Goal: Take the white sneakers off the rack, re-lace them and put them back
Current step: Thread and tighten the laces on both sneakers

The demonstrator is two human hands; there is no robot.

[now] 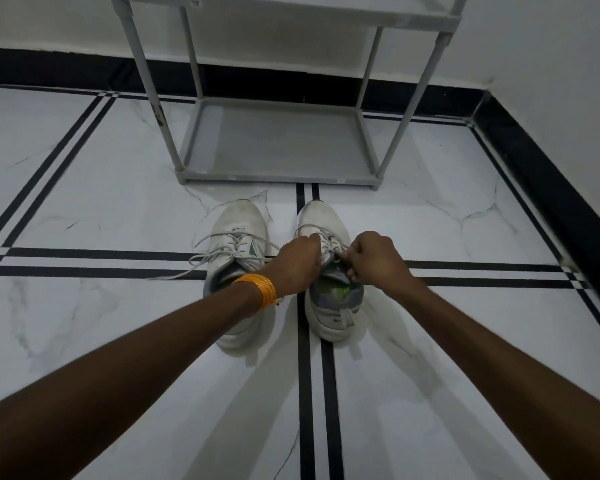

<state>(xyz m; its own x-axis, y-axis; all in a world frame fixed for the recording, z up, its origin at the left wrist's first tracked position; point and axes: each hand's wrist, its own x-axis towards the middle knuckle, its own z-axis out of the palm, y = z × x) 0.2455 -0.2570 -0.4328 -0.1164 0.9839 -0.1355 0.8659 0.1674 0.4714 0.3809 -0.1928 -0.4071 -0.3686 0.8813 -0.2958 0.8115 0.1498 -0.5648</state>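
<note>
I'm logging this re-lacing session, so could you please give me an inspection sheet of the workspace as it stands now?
Surface: white marble-look floor with black inlaid stripes; no spills seen.
Job's things: left sneaker on the floor, laces loose and trailing to the left; right sneaker beside it, laces being worked. Grey rack behind them, its bottom shelf bare.
Clutter: nothing seen.
Grippers: left hand, with an orange bangle on its wrist, and right hand both closed on the right sneaker's laces.
Cables: nothing seen.
Surroundings: white walls with a black skirting; room corner at right.
</note>
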